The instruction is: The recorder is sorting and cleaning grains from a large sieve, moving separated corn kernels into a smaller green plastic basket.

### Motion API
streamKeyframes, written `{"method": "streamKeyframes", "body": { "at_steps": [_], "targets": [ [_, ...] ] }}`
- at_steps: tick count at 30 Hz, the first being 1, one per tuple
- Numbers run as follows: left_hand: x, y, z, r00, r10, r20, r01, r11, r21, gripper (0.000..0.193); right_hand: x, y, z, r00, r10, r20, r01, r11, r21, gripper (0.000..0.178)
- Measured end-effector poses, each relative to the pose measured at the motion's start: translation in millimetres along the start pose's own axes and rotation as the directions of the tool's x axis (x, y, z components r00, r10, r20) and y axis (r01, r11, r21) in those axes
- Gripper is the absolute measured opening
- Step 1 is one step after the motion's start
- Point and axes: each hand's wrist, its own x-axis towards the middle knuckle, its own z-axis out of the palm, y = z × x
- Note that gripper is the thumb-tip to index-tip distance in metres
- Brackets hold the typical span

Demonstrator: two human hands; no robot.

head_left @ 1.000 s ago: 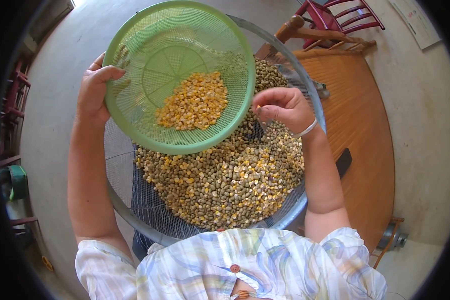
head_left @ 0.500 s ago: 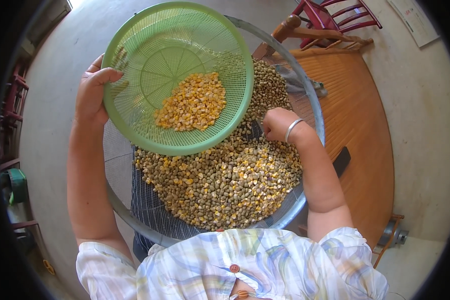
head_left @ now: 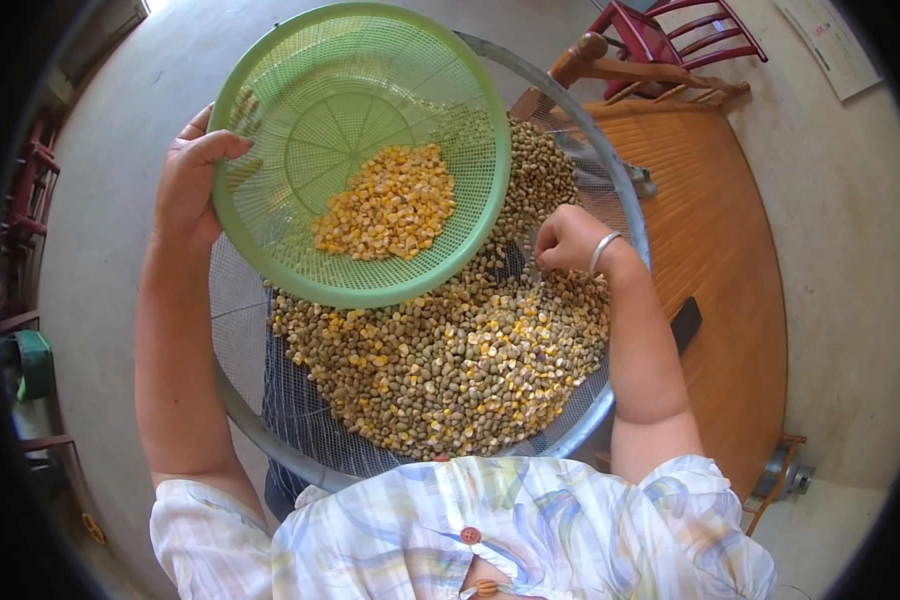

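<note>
Grey smooth floor [head_left: 100, 250]; left hand [head_left: 195, 175] clasps round green mesh basket [head_left: 370, 298]; right hand [head_left: 567, 240] curls over rounded seeds [head_left: 440, 365], its hold unclear.

In front of you, a wide round mesh tray [head_left: 592, 420] carries a spread of greenish-brown beans [head_left: 538, 165] with yellow kernels [head_left: 380, 361] mixed in, mostly on the side nearest you. To your right, a brown wooden table [head_left: 735, 270] bears a dark flat object [head_left: 686, 324] near the tray's rim.
</note>
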Motion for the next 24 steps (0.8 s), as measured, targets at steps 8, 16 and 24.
{"method": "streamKeyframes", "body": {
  "at_steps": [8, 16, 24],
  "targets": [
    [-3, 0, 2, 1.0, -0.016, -0.002, 0.016, 1.0, -0.013, 0.043, -11, -34, -12, 0.934, -0.089, -0.345, 0.35, 0.414, 0.84, 0.013],
    [-6, 7, 7, 1.0, -0.015, -0.026, 0.015, 1.0, -0.023, 0.043, -6, 7, -6, 0.928, 0.364, 0.085, -0.37, 0.926, 0.072, 0.025],
    [-5, 4, 3, 0.999, -0.017, -0.039, 0.016, 1.0, -0.015, 0.042, -2, 22, -8, 0.925, 0.213, -0.316, 0.057, 0.743, 0.667, 0.016]
  ]
}}
